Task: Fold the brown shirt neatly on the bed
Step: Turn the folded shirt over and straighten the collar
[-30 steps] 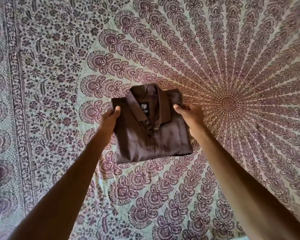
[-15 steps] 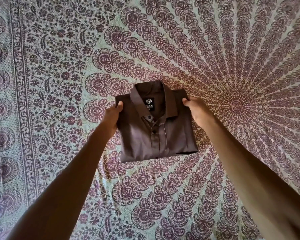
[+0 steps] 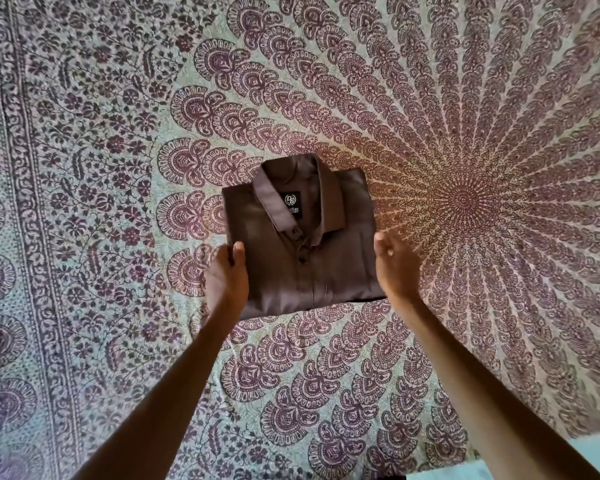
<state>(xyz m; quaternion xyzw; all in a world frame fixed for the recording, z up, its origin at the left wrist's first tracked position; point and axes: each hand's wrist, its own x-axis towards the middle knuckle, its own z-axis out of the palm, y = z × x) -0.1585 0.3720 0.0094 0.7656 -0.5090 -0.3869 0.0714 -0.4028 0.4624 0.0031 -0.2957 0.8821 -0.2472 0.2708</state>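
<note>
Right now you are looking down at the brown shirt (image 3: pixel 302 244), which is lying flat on the bed sheet (image 3: pixel 84 202) as a compact folded rectangle, collar pointing away from you and the buttoned placket running down its middle toward you. A small black label (image 3: pixel 292 201) is showing inside the open collar (image 3: pixel 300 199), and two dark buttons are sitting just below it on the placket. Your left hand (image 3: pixel 226 275) is resting at the shirt's left edge, near the lower half of the fold, with the thumb lying on top of the fabric and the fingers curling round the side; it is looking like a light pinch on that edge, though the fingers underneath are hidden, so how firmly you are holding it is hard to say. Your right hand (image 3: pixel 395 268) is hovering just beside the shirt's right edge, fingers loosely curled and not closing on anything, and whether it is touching the cloth is unclear from this angle. Both forearms are reaching in from the bottom of the view, one on each side of the shirt. The patterned sheet is spreading out under everything, its purple mandala centre (image 3: pixel 463 202) sitting to the right of the shirt, and a floral border band (image 3: pixel 21 202) is running down the left side
</note>
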